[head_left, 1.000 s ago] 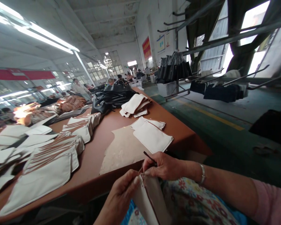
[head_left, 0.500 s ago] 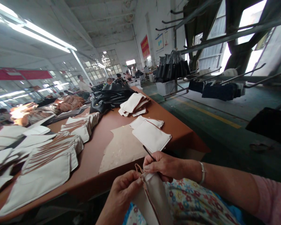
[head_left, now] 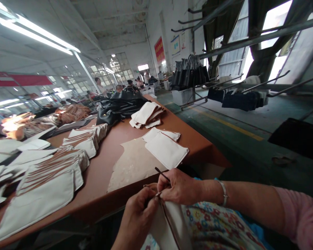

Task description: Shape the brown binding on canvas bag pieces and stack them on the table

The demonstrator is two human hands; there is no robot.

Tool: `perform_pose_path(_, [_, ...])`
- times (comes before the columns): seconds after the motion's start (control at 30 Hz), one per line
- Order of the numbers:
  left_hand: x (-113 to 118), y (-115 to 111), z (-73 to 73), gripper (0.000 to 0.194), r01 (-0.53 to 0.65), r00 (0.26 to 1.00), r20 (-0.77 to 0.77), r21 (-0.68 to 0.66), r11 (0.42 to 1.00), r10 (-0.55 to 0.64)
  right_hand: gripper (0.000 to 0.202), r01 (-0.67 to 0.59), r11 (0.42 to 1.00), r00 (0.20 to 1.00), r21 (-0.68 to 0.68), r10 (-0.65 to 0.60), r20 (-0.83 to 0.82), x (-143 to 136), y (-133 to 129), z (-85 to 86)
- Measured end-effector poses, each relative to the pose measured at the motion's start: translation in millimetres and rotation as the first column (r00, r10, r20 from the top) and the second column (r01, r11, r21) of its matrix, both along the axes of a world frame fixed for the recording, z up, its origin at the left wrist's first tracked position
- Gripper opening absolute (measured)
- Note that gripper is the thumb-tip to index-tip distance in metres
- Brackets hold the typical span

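Note:
A white pouch (head_left: 169, 222) with brown edging rests upright over my lap, its top edge pinched in both hands. My left hand (head_left: 139, 211) is closed on the near left side of that edge, thumb on top. Close beside it, my right hand (head_left: 178, 185) grips the same edge and also has a thin dark stick-like tool (head_left: 162, 174) between its fingers, one end poking up to the left. What the tool's other end does is hidden by the fingers. Two white pouches (head_left: 167, 149) lie just beyond on the table, overlapping.
The brown-topped table (head_left: 106, 166) carries a tan sheet (head_left: 135, 163), a small pouch stack (head_left: 146, 114), rows of white pouches (head_left: 52, 184) at left and black leather pieces (head_left: 120, 106) behind. A metal rack (head_left: 195, 80) with black bags stands right. Several people are in the distance.
My right hand has come down and closer to my left fingertips at the pouch's edge. The tool now leans more to the left. The view has shifted slightly.

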State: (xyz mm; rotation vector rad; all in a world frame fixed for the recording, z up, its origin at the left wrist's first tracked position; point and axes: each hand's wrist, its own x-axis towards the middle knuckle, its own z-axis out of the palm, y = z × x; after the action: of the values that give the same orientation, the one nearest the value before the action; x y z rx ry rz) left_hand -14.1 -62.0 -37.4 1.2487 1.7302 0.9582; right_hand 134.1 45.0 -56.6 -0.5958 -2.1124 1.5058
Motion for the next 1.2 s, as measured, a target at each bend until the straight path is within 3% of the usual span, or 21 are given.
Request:
perform_pose_path(0.13, [-10.1, -2.0, -8.7, 0.029, 0.009, 0.976, 0.219, -0.1, 0.995, 0.013, 0.006, 0.011, 0.999, 0.988, 0.051, -0.003, -0.151, 4.3, -6.0, -6.6])
perform_pose_path(0.23, [-8.9, -5.3, -7.0, 0.038, -0.066, 0.919, 0.38, -0.117, 0.991, 0.106, 0.006, 0.012, 0.979, 0.967, 0.205, 0.041, -0.251, 9.2, -8.3, -11.9])
perform_pose_path(0.3, [-4.6, -6.1, -4.6, 0.044, -0.109, 0.881, 0.448, -0.125, 0.986, 0.154, 0.008, 0.018, 0.923, 0.957, 0.385, 0.096, -0.276, 13.1, -7.9, -14.4])
perform_pose_path(0.4, [0.4, -4.8, -4.7, 0.044, -0.063, 0.832, 0.533, -0.185, 0.981, 0.154, 0.011, -0.018, 0.813, 0.95, 0.582, 0.195, -0.242, 18.9, -5.4, -17.4])
perform_pose_path(0.47, [0.6, -3.8, -8.3, 0.042, 0.005, 0.821, 0.556, -0.23, 0.973, 0.127, 0.011, -0.058, 0.766, 0.954, 0.641, 0.232, -0.191, 21.8, -4.2, -20.0])
perform_pose_path(0.57, [-2.4, -3.8, -15.9, 0.043, 0.041, 0.872, 0.484, -0.224, 0.974, 0.075, 0.011, -0.075, 0.738, 0.954, 0.67, 0.249, -0.168, 24.5, -4.7, -23.8])
perform_pose_path(0.63, [-4.5, -5.1, -19.0, 0.045, 0.049, 0.914, 0.405, -0.191, 0.98, 0.033, 0.01, -0.072, 0.774, 0.946, 0.629, 0.254, -0.204, 26.3, -5.4, -23.5])
perform_pose_path(0.67, [-5.3, -5.9, -19.3, 0.045, 0.057, 0.931, 0.365, -0.17, 0.984, 0.009, 0.008, -0.084, 0.818, 0.943, 0.569, 0.25, -0.221, 27.6, -5.0, -21.6])
perform_pose_path(0.77, [-7.2, -8.2, -14.6, 0.042, 0.106, 0.966, 0.249, -0.113, 0.988, -0.075, 0.023, -0.177, 0.966, 0.956, 0.186, 0.214, -0.199, 32.6, 0.8, -9.6])
perform_pose_path(0.83, [-8.0, -9.0, -8.4, 0.04, 0.147, 0.978, 0.164, -0.108, 0.983, -0.129, 0.037, -0.234, 0.967, 0.969, -0.099, 0.223, -0.108, 35.2, 7.9, 0.6])
perform_pose_path(0.9, [-8.2, -9.1, -1.9, 0.039, 0.182, 0.981, 0.088, -0.118, 0.976, -0.172, 0.046, -0.264, 0.939, 0.964, -0.221, 0.267, -0.015, 35.4, 14.6, 8.8])
perform_pose_path(1.07, [-4.5, -9.3, 5.0, 0.041, 0.205, 0.979, 0.025, -0.078, 0.976, -0.203, 0.029, -0.351, 0.935, 0.934, -0.05, 0.354, 0.045, 27.0, 16.2, 12.8])
perform_pose_path(1.13, [-2.1, -10.0, 2.5, 0.039, 0.189, 0.98, 0.072, -0.067, 0.98, -0.184, 0.024, -0.333, 0.943, 0.943, 0.001, 0.333, 0.021, 23.9, 11.6, 8.5])
perform_pose_path(1.2, [-0.2, -10.6, -2.0, 0.037, 0.156, 0.973, 0.181, -0.056, 0.986, -0.144, 0.025, -0.296, 0.955, 0.955, -0.031, 0.295, -0.031, 22.5, 6.8, 2.0])
